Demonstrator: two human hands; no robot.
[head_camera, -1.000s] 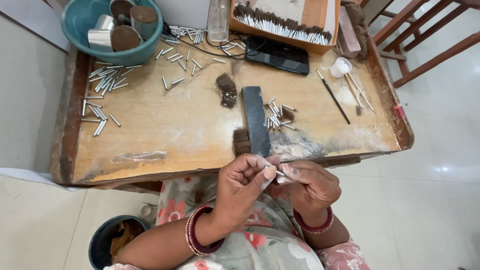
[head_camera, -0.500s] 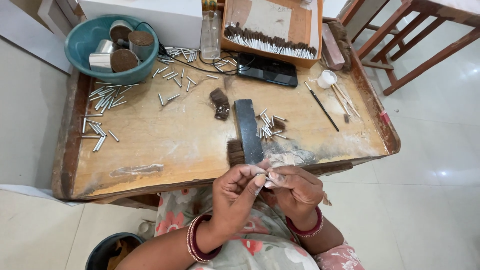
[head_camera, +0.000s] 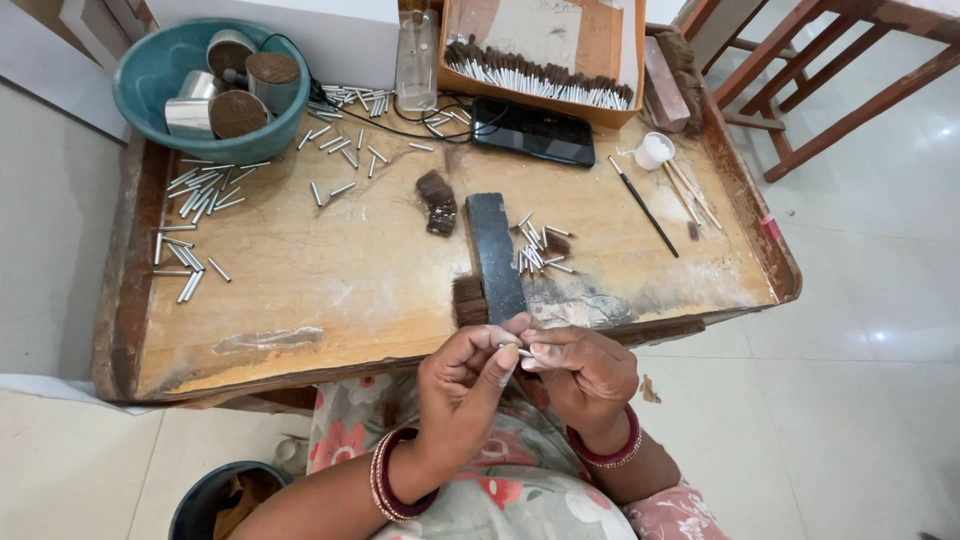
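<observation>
My left hand (head_camera: 468, 385) and my right hand (head_camera: 582, 372) meet over my lap, just below the front edge of the wooden table (head_camera: 330, 290). Together their fingertips pinch a small silver metal tube (head_camera: 517, 350). On the table right above the hands lies a dark flat bar (head_camera: 496, 256) with a tuft of brown hair (head_camera: 467, 299) at its left. A small pile of silver tubes (head_camera: 536, 248) lies to the right of the bar. Another clump of brown hair (head_camera: 438, 201) rests to the bar's left.
A teal basin (head_camera: 150, 110) with metal cans stands at the back left, loose tubes (head_camera: 190, 225) scattered below it. An orange tray of finished brushes (head_camera: 540, 80), a black phone (head_camera: 533, 132), a white cup (head_camera: 654, 150) and thin brushes (head_camera: 643, 205) occupy the back right. A dark bin (head_camera: 215, 500) sits below.
The view has shifted a little, so the table sits higher in the picture. My hands stay together on the small tube, fingers slightly readjusted.
</observation>
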